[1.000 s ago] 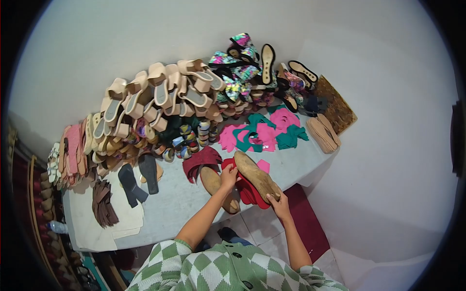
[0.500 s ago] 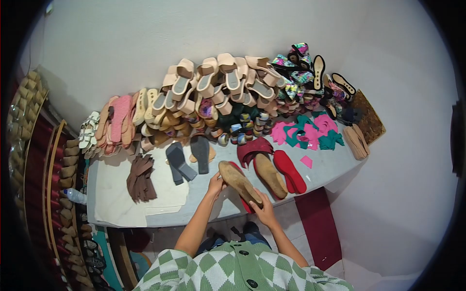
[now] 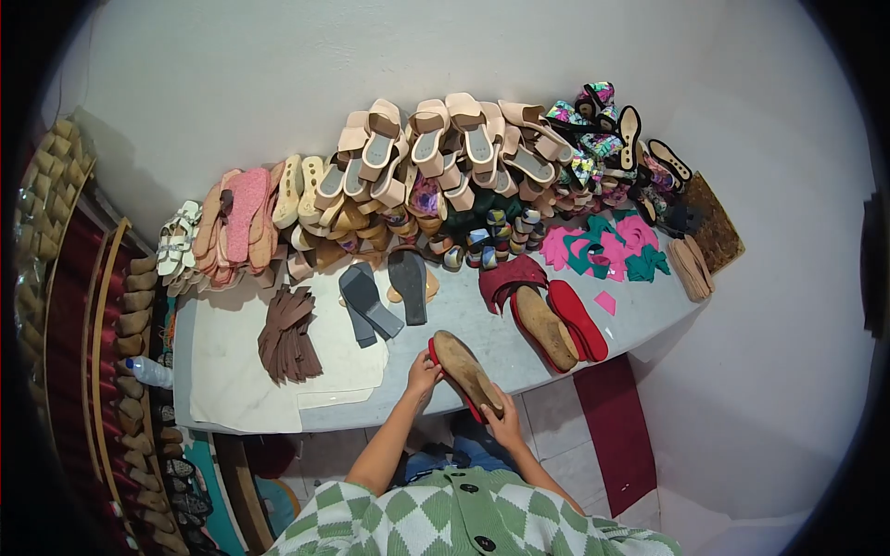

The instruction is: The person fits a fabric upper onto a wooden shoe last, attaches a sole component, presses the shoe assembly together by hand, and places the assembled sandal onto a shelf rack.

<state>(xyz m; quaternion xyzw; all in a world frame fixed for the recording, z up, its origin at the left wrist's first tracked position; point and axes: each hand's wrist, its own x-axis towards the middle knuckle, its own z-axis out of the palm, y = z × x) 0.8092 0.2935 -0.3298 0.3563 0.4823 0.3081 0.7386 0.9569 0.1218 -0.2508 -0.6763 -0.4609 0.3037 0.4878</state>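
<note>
A tan shoe last (image 3: 466, 369) with a red sole piece along its left edge is held over the table's front edge. My left hand (image 3: 425, 372) grips its upper left side, near the far end. Around the near end, at the lower right, my right hand (image 3: 505, 423) is closed. A second tan last (image 3: 545, 329) lies on the table to the right, with red beneath it and dark red strap pieces (image 3: 512, 280) at its far end. Beside it rest red soles (image 3: 578, 322).
Beige heeled sandals (image 3: 429, 139) are piled at the back of the table (image 3: 445, 347). Brown strips (image 3: 288, 335) and dark soles (image 3: 369, 303) lie left of centre. Pink and green scraps (image 3: 604, 248) lie at right. A shelf of lasts (image 3: 134, 324) and a bottle (image 3: 150, 372) stand at left.
The camera view has shifted. The last and the red piece are now lined up more closely, with less red showing between them. Both hands still hold them.
</note>
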